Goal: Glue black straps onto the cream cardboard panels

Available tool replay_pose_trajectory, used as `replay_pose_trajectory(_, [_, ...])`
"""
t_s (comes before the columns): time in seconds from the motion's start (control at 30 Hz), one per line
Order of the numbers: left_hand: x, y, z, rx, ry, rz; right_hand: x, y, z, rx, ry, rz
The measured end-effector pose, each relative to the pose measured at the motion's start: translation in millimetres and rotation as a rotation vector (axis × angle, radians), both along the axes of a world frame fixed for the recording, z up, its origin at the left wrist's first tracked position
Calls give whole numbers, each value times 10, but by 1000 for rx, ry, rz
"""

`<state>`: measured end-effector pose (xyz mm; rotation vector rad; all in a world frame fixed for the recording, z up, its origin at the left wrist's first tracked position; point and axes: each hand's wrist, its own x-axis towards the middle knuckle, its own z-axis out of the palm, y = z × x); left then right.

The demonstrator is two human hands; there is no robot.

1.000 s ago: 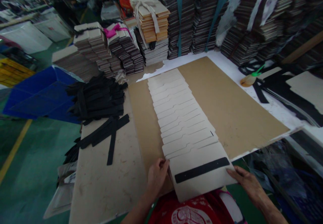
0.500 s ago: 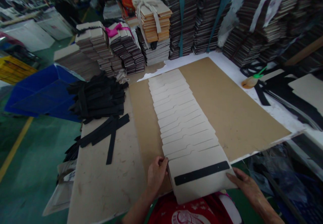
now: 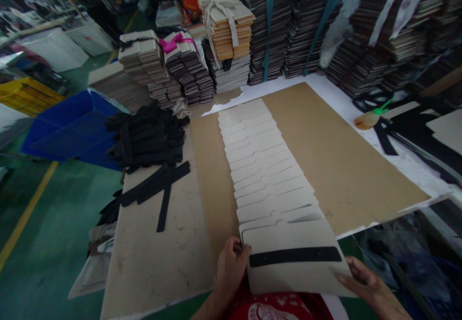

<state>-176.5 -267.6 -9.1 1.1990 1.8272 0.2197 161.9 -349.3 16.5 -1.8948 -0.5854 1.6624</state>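
A: Where does the front board [image 3: 288, 281] lie in relation to you?
B: At the near edge of the table [image 3: 155, 274], jutting past it over your red garment [image 3: 274, 305]; a black strip [image 3: 296, 256] crosses its face from side to side.
A: And your hands?
B: Your left hand [image 3: 231, 264] pinches the board's left edge, fingers curled; your right hand [image 3: 371, 281] pinches its right edge by the near corner, though some fingertips are hidden.
A: What surrounds them?
B: Ahead of you, overlapping beige boards [image 3: 258, 166] run toward the far edge upon a brown sheet [image 3: 361, 166]. Loose black strips [image 3: 151, 187] lie along the left edge, below a dark heap [image 3: 151, 137]; a green-tipped bottle [image 3: 366, 120] rests by the right edge
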Motion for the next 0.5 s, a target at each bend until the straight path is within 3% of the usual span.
replay_pose_trajectory(0.13, [26,-27,54,-20,25,19,-22,-21,-145,-45,2,-96])
replay_pose_trajectory(0.3, [9,-33,60,-32,63,-9,7,-84,-450,-95,-309,-149])
replay_pose_trajectory(0.37, [-11,-37,52,-34,48,-11,44,-116,-429,-91,-345,-82])
replay_pose_trajectory(0.5, [-22,-86,64,1,5,31,21,-226,-205,-78,-328,8])
